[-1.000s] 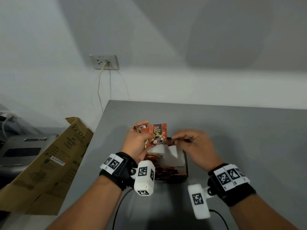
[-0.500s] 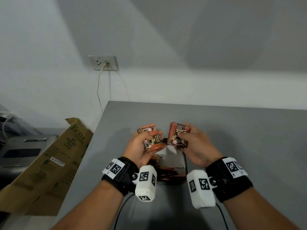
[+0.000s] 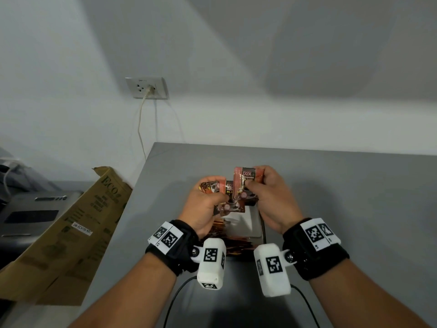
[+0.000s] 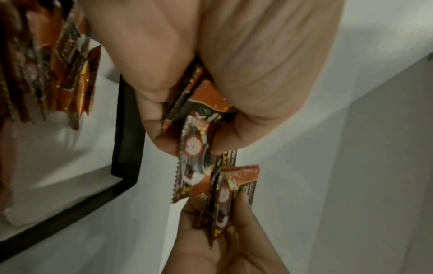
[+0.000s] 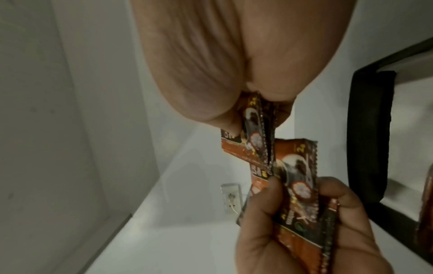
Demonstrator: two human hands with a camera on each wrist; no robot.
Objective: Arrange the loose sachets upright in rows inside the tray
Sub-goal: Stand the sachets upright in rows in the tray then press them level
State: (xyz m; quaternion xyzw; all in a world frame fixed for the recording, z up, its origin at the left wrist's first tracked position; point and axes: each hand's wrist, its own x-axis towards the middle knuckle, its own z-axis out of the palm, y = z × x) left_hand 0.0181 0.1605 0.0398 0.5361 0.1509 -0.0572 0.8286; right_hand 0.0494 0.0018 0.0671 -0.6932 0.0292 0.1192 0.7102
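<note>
Both hands hover above the black tray [image 3: 262, 229] at the table's middle. My left hand [image 3: 218, 200] grips a small bunch of orange-brown coffee sachets [image 3: 214, 188]; the left wrist view shows them pinched between thumb and fingers [image 4: 195, 129]. My right hand [image 3: 251, 187] holds another bunch of sachets [image 3: 247, 177] upright, its lower edge overlapping the left bunch. The right wrist view shows this bunch [image 5: 254, 133] touching the left hand's sachets [image 5: 297, 185]. A row of sachets [image 3: 228, 241] stands in the tray's near end, partly hidden by my left wrist.
The tray's far half shows a bare white lining [image 3: 246, 222]. The grey table [image 3: 343, 197] ends at the left, where a brown cardboard box [image 3: 71, 230] leans beside a grey machine [image 3: 28, 214]. A wall socket [image 3: 146, 87] with a plugged cord sits behind.
The right hand took a bunch of sachets and turned them upright. The hands then came together, so the right bunch now overlaps the left one, slightly higher.
</note>
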